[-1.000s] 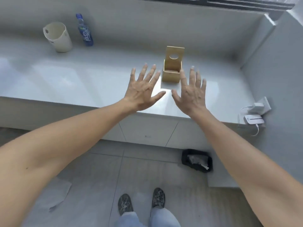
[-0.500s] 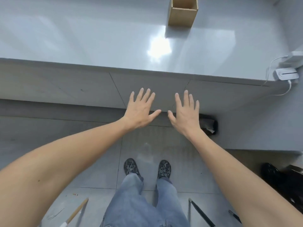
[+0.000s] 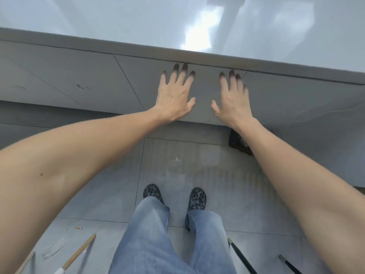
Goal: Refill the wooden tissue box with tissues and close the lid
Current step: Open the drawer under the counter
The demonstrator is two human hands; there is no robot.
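The wooden tissue box and the tissues are out of view; the camera looks steeply down. My left hand and my right hand are stretched out side by side, palms down, fingers spread, holding nothing. Both hover in front of the grey face of the ledge, just below the front edge of the glossy white counter. The fingertips are blurred and dark under the counter's lip.
My feet in dark shoes and jeans stand on the grey tiled floor. A black bag lies at the base of the ledge, partly behind my right forearm. A wooden stick and thin black rods lie on the floor.
The view has tilted further down, so the wooden box has left the top of the frame. Both hands stay spread and empty, now closer to the counter's edge.
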